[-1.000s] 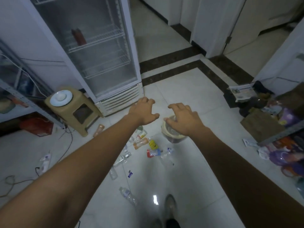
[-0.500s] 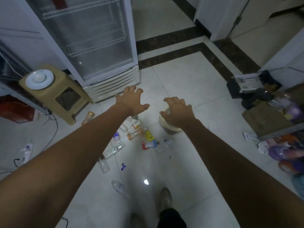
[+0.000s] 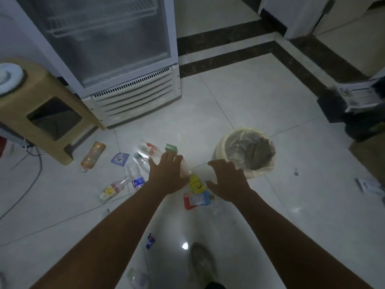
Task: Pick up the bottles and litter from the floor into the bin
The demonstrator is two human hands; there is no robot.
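We find both hands empty, fingers spread: left hand (image 3: 166, 174) above the bottles (image 3: 133, 174) left of frame centre, right hand (image 3: 227, 182) just below the lined bin (image 3: 220, 148). A yellow packet (image 3: 195, 183) lies between them. We judge the spread readies a grasp.
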